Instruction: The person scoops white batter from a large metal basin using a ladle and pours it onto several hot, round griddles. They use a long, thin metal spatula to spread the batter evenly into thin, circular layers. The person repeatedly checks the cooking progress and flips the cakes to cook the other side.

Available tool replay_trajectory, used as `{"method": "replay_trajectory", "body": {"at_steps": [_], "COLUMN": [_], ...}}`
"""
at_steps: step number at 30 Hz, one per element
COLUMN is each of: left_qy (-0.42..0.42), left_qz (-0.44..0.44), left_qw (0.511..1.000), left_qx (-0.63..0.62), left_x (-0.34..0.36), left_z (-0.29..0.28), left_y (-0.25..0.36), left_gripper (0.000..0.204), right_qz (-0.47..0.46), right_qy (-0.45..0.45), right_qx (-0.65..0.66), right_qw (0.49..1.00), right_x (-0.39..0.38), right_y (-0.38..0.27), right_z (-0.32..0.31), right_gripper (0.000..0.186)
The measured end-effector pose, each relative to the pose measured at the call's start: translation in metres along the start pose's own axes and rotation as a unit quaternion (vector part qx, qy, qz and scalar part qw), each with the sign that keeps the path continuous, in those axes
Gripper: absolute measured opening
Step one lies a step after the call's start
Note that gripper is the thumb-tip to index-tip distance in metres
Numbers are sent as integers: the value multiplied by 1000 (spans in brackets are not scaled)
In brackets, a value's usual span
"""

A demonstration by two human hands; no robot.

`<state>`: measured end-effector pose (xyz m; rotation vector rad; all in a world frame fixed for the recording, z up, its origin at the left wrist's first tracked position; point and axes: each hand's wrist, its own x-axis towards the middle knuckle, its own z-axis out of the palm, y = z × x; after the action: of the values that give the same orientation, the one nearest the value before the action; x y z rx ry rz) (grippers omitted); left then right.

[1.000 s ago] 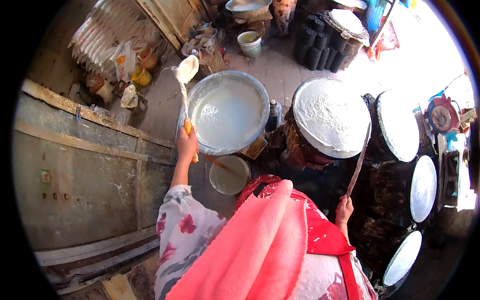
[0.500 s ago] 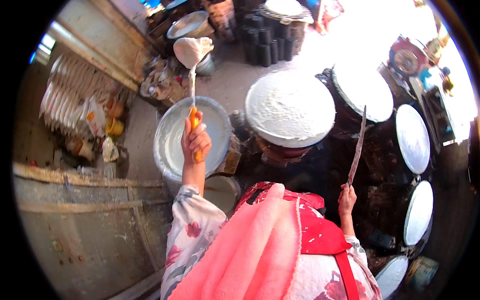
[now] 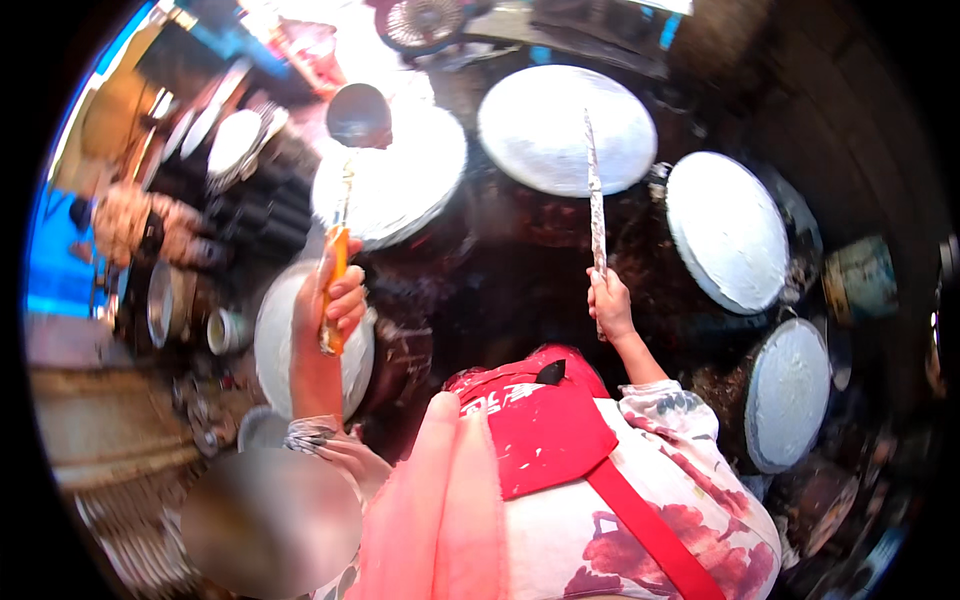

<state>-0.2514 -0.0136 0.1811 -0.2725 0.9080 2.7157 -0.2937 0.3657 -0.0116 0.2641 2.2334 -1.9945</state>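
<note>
My left hand (image 3: 340, 300) is wrapped round the orange handle of a ladle (image 3: 358, 118). The ladle's dark grey bowl appears over a round, white-covered surface (image 3: 400, 205); whether it touches is unclear. White paste coats the ladle's shaft. In my closed right hand (image 3: 610, 302), a long, narrow, blade-like stick (image 3: 594, 185) points upward, smeared with white paste. Its tip overlaps a second white disc (image 3: 520, 125), and I cannot tell if they touch. Another white disc (image 3: 275, 345) lies partly hidden behind my left forearm.
More white round tops stand at the right, one farther (image 3: 725, 230) and one nearer (image 3: 788, 400). A dirty bucket (image 3: 860, 278) is beyond them. Black cylinders (image 3: 260, 212) stand together at the left, a fan (image 3: 420, 22) at the back, and stacked pale items (image 3: 140, 540) lower left.
The view has turned to the right. The ladle has gone from beside the wide tub to over a white disc; its bowl, earlier pale with paste, now looks grey. Both hands keep their grip.
</note>
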Motion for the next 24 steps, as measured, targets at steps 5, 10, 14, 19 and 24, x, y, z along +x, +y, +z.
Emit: {"method": "replay_trajectory", "body": {"at_steps": [5,10,14,19,24], "left_qy": [-52,-6,5,-4,42], "left_qz": [-131,-155,-75,176,159], "left_qw": [983,930,838,655,508], "left_qx": [115,334,540,735,845], "left_x": [138,232,279,322,355], "left_z": [80,134,133,89,85], "left_y": [-69,-150,-209,-240,-216], "left_gripper": [39,25,42,51,53], "right_qz": [-2,23,31,-9,13], "right_qy": [57,104,129,181,169], "right_qx": [-49,-75,-122,-208,-283], "right_qw": [997,991,984,961,944], "right_x": [53,88,98,98,147], "right_y": [6,5,3,-12,-33], "right_z": [-58,-72,-70,-56,-29], "right_gripper": [22,23,28,31,21]}}
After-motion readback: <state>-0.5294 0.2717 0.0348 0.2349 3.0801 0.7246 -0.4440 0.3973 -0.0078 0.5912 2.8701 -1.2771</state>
